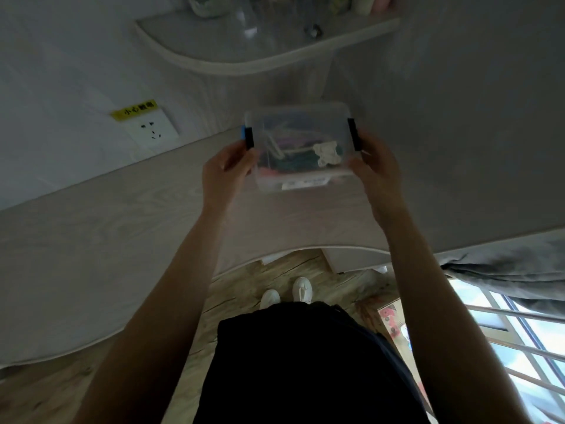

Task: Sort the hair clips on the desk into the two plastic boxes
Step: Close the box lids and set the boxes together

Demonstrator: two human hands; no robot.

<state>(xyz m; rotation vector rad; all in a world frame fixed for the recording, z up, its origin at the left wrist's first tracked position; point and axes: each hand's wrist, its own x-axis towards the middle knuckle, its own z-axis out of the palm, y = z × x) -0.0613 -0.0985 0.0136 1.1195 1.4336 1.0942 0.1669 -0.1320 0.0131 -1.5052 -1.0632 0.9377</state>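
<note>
A clear plastic box (298, 122) with its lid on and dark latches at both ends is held up above the pale wooden desk (107, 240). Several coloured hair clips (293, 145) lie jumbled inside it, one of them white and fluffy. My left hand (226, 169) grips the box's left end by the latch with the blue edge. My right hand (377, 172) grips its right end by the other latch. A white label shows on the box's near wall. Only this one box is in view.
A curved shelf (244, 53) with bottles and jars hangs on the wall above the desk. A wall socket (151, 130) with a yellow sticker is at the left. Grey bedding (504, 264) and a barred window (519, 332) are at the right. Below are the floor and my white shoes (286, 293).
</note>
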